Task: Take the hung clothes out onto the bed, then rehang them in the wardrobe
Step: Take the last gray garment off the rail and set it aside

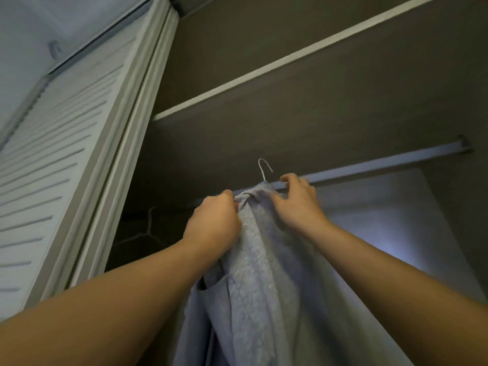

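While the pale blue garment (253,260) hung with its long axis vertical, its wire hanger (264,169) pointed hook-up above the wardrobe rail (383,163); the left hand (214,223) clenched the bunched collar, and the right hand (295,202) pinched the opposite shoulder beneath the shelf (264,72).

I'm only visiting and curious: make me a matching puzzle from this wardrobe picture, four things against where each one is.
Things:
1 pale blue patterned garment
2 white louvred door
3 pale clothes rail
4 thin bare wire hanger

Places:
A far left of the view
B across the wardrobe, below the shelf
C gripped by the left hand
D in shadow, left of the hands

Pairs: 1-C, 2-A, 3-B, 4-D
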Available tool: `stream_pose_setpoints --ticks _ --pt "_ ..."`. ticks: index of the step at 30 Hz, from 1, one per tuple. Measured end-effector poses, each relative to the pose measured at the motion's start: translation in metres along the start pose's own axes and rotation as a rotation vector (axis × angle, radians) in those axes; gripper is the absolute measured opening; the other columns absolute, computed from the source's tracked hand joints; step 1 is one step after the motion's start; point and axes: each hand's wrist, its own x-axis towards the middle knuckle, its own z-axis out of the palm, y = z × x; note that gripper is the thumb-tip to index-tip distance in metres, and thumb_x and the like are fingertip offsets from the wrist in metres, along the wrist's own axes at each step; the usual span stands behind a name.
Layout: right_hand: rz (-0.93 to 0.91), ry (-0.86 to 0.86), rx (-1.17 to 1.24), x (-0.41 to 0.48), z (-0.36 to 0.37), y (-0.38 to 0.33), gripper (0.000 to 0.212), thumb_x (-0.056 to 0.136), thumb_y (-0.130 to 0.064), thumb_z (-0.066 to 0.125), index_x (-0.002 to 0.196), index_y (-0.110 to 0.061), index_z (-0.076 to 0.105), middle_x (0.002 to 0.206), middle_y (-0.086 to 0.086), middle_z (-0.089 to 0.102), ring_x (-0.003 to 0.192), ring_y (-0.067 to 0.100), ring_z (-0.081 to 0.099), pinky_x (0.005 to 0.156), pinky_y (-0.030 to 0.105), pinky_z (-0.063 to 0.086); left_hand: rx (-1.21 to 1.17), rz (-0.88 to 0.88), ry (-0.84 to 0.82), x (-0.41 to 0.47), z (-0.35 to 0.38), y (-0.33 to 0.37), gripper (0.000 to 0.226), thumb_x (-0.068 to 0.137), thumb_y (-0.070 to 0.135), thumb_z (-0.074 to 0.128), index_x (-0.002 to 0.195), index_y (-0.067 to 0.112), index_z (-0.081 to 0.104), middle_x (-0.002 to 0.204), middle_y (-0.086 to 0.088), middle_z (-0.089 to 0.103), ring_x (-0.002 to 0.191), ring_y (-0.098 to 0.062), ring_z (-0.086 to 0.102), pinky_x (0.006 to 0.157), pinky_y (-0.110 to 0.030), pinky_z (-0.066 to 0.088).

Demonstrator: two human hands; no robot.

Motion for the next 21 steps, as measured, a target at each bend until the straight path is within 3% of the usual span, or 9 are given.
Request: stream_pose_setpoints --ticks 4,6,9,13,16,19,21 --pt "0.020 -0.238 -0.063 0.017 0.019 0.024 0.065 0.092 -0.031 0.052 0.152 -0.021 0.028 0.158 0.007 0.027 0.142 0.034 0.030 0.114 0.048 0.029 0.072 0.007 -0.054 0.013 0.004 0.009 0.014 0.098 0.021 0.050 0.111 0.020 0.052 0.095 -0.003 0.060 0.083 -0.023 0.061 0.077 -0.044 0.057" --pt "0.030 -0.333 -0.010 0.017 0.030 0.030 0.069 0.086 -0.029 0.052 0.151 -0.022 0.029 0.156 0.009 0.031 0.140 0.033 0.035 0.113 0.048 0.032 0.098 0.000 -0.094 0.013 0.009 0.014 0.015 0.098 0.021 0.051 0.113 0.018 0.053 0.098 -0.004 0.060 0.086 -0.024 0.061 0.079 -0.043 0.057" --pt "0.046 -0.392 0.152 0.016 0.055 0.045 0.084 0.063 -0.038 0.049 0.145 -0.023 0.040 0.147 0.008 0.046 0.133 0.030 0.047 0.108 0.043 0.040 0.150 -0.024 -0.164 0.008 0.016 0.022 0.018 0.098 0.020 0.052 0.116 0.016 0.052 0.107 -0.007 0.058 0.097 -0.028 0.061 0.084 -0.041 0.053" --pt "-0.017 -0.437 0.292 0.002 0.073 0.050 0.058 0.082 -0.014 0.056 0.139 -0.019 0.047 0.143 0.006 0.050 0.131 0.024 0.048 0.110 0.041 0.038 0.226 -0.043 -0.210 -0.001 0.028 0.024 0.021 0.097 0.019 0.051 0.118 0.016 0.053 0.114 -0.009 0.060 0.102 -0.030 0.062 0.092 -0.047 0.051" --pt "-0.060 -0.433 0.366 -0.002 0.086 0.051 0.043 0.086 -0.014 0.059 0.129 -0.019 0.053 0.136 0.005 0.056 0.127 0.021 0.051 0.110 0.041 0.038 0.307 -0.032 -0.237 -0.006 0.030 0.024 0.025 0.098 0.018 0.050 0.123 0.016 0.049 0.117 -0.009 0.058 0.106 -0.028 0.061 0.097 -0.045 0.048" --pt "-0.051 -0.432 0.395 -0.002 0.101 0.050 0.061 0.076 -0.014 0.055 0.136 -0.019 0.049 0.141 0.005 0.052 0.131 0.022 0.048 0.112 0.040 0.037 0.354 -0.037 -0.293 -0.010 0.031 0.023 0.029 0.099 0.017 0.052 0.128 0.015 0.047 0.122 -0.008 0.054 0.113 -0.026 0.057 0.102 -0.045 0.045" --pt "-0.047 -0.461 0.408 -0.006 0.108 0.043 0.068 0.080 -0.006 0.055 0.145 -0.017 0.042 0.147 0.003 0.046 0.136 0.020 0.042 0.115 0.038 0.032 0.341 -0.094 -0.311 -0.010 0.033 0.016 0.035 0.097 0.017 0.055 0.130 0.015 0.046 0.124 -0.009 0.053 0.117 -0.029 0.053 0.099 -0.046 0.048"
